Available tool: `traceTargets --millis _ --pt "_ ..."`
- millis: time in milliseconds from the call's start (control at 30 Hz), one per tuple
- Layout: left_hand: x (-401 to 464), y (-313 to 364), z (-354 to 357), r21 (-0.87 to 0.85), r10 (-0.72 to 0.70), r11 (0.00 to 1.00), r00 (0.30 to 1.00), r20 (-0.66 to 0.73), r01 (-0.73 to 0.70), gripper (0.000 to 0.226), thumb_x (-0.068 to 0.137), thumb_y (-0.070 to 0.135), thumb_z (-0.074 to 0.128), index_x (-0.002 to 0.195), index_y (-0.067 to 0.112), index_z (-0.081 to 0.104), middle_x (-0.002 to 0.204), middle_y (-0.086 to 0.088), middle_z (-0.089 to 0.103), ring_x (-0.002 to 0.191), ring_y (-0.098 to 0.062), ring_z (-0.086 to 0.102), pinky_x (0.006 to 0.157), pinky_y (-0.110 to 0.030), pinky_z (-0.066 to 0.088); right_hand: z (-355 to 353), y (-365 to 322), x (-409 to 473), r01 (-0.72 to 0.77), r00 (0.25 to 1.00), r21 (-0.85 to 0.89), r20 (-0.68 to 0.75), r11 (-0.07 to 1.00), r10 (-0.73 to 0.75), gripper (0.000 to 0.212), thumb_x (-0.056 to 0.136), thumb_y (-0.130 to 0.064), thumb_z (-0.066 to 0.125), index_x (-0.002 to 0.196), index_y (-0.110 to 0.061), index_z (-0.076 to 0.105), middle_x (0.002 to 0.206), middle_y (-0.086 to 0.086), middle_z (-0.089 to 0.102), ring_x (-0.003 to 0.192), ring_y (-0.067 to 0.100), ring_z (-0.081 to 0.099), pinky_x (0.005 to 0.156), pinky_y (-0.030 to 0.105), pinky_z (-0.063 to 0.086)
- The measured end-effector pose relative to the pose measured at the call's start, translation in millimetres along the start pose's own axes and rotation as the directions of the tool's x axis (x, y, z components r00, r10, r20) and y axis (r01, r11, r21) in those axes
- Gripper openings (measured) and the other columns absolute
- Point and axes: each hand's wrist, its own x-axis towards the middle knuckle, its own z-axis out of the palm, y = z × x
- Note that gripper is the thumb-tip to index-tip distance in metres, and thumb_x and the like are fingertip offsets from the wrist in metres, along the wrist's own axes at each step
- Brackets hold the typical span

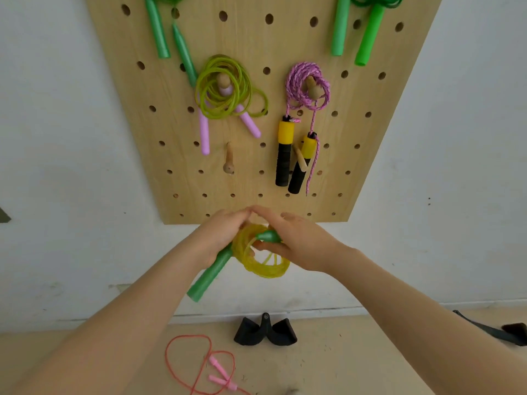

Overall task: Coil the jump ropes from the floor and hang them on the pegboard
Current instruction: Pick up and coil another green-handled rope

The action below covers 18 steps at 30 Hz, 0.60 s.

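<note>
A wooden pegboard (171,115) on the white wall carries several coiled jump ropes, among them a lime coil with lilac handles (222,89) and a pink braided rope with yellow-and-black handles (306,81). Below its lower edge, the left hand (221,238) grips a coiled yellow jump rope (256,258) by one green handle while the right hand (302,243) pinches the other. A pink rope (199,363) lies uncoiled on the floor (356,366).

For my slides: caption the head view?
Both hands coil a yellow rope below a pegboard of hung ropes.
</note>
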Motion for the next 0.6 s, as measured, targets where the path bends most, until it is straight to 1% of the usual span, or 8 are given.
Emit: traceTargets --millis 33,100,167,233,300,433,533,600 --pt "5.3 2.5 -1.0 -0.004 0.037 0.999 0.998 -0.042 -0.037 0.052 0.096 0.051 0.034 0.087 0.009 0.064 0.076 -0.007 0.070 0.064 -0.016 0.063 0.068 -0.028 0.050 -3.8 9.5 6.5 -0.044 0.999 0.000 0.017 0.999 0.044 0.049 0.095 -0.036 0.045 0.140 -0.024 0.028 0.091 0.008 0.054 0.081 0.022 0.048 0.069 0.033 0.040" --pt "12.9 7.8 -2.4 0.018 0.083 0.996 0.996 -0.021 -0.083 0.055 0.092 0.061 0.030 0.096 0.019 0.067 0.087 -0.002 0.073 0.086 -0.015 0.066 0.083 -0.031 0.048 -11.3 26.9 22.0 -0.083 0.996 -0.062 0.016 0.995 0.084 0.033 0.097 -0.032 0.044 0.127 -0.019 0.041 0.093 0.006 0.057 0.081 0.021 0.051 0.068 0.033 0.043" --pt "15.1 14.2 0.8 0.073 0.133 0.988 0.991 0.016 -0.133 0.043 0.087 0.060 0.042 0.103 0.027 0.063 0.093 0.003 0.071 0.094 -0.012 0.064 0.091 -0.033 0.047 -17.8 37.4 38.2 -0.102 0.995 -0.103 -0.023 0.989 0.100 0.024 0.097 -0.030 0.043 0.116 -0.016 0.046 0.091 0.006 0.059 0.079 0.022 0.056 0.067 0.037 0.050" --pt "21.4 19.2 5.9 0.133 0.212 0.969 0.977 -0.026 -0.207 0.035 0.080 0.044 0.065 0.110 0.028 0.056 0.092 0.008 0.065 0.090 -0.007 0.061 0.085 -0.028 0.048 -23.1 42.7 54.6 -0.128 0.990 -0.114 -0.068 0.985 0.121 0.019 0.096 -0.028 0.043 0.110 -0.014 0.047 0.085 0.005 0.057 0.076 0.025 0.059 0.064 0.038 0.052" --pt "30.8 24.1 9.2 0.154 0.253 0.961 0.956 -0.147 -0.230 0.040 0.077 0.029 0.073 0.112 0.030 0.053 0.089 0.007 0.060 0.087 -0.010 0.059 0.077 -0.027 0.049 -28.7 46.0 69.1 -0.131 0.987 -0.089 -0.105 0.987 0.122 0.017 0.095 -0.026 0.045 0.107 -0.013 0.047 0.083 0.004 0.055 0.076 0.025 0.058 0.062 0.036 0.051" --pt "50.6 34.0 1.8 0.153 0.341 0.940 0.875 -0.344 -0.306 0.029 0.085 0.009 0.056 0.107 0.028 0.055 0.093 0.001 0.062 0.085 -0.022 0.063 0.085 -0.046 0.052 -43.3 53.9 91.5 -0.100 0.992 0.224 -0.058 0.970 0.116 0.027 0.089 -0.028 0.057 0.112 -0.015 0.050 0.087 0.002 0.056 0.076 0.019 0.056 0.063 0.032 0.046" --pt "60.0 41.9 -5.4 0.159 0.453 0.889 0.774 -0.442 -0.430 0.030 0.088 0.008 0.056 0.110 0.028 0.053 0.079 -0.002 0.065 0.070 -0.014 0.063 0.074 -0.040 0.055 -52.9 66.1 105.0 -0.093 0.996 0.515 0.057 0.852 0.075 0.029 0.084 -0.026 0.064 0.110 -0.019 0.053 0.082 0.001 0.057 0.069 0.012 0.053 0.062 0.029 0.046" --pt "63.3 49.4 -9.6 0.107 0.488 0.858 0.731 -0.476 -0.503 0.028 0.088 0.007 0.058 0.108 0.027 0.054 0.070 0.000 0.062 0.064 -0.012 0.060 0.069 -0.031 0.052 -61.3 76.4 111.5 -0.109 0.990 0.636 0.136 0.764 0.028 0.035 0.085 -0.025 0.065 0.117 -0.023 0.052 0.090 0.001 0.060 0.072 0.008 0.056 0.068 0.029 0.048"
